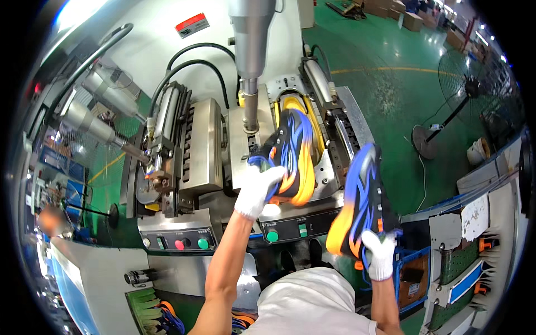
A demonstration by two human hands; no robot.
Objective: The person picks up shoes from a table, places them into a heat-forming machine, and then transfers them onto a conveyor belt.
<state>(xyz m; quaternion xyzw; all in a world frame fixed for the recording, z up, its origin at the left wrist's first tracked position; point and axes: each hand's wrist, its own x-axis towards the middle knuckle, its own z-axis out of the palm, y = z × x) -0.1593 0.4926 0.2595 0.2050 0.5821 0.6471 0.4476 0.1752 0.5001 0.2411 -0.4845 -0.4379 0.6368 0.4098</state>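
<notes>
My left hand point(257, 190), in a white glove, is closed on the heel end of a sneaker point(296, 153) in black, blue and orange. This sneaker's toe points away from me, over the yellow-edged holder point(309, 120) of the press; whether it rests there I cannot tell. My right hand point(381, 254), also gloved in white, grips a matching sneaker point(360, 204) near its heel. That second sneaker is held up to the right of the machine, sole edge turned left and toe away from me. Both hands hide part of the heels.
A thick metal ram point(251, 67) hangs over the press centre, with a metal block point(204, 145) left of it. Front panels carry a red button point(179, 244) and green buttons. A rack point(469, 268) stands at right, a floor fan point(472, 87) beyond. More sneakers point(170, 318) lie below left.
</notes>
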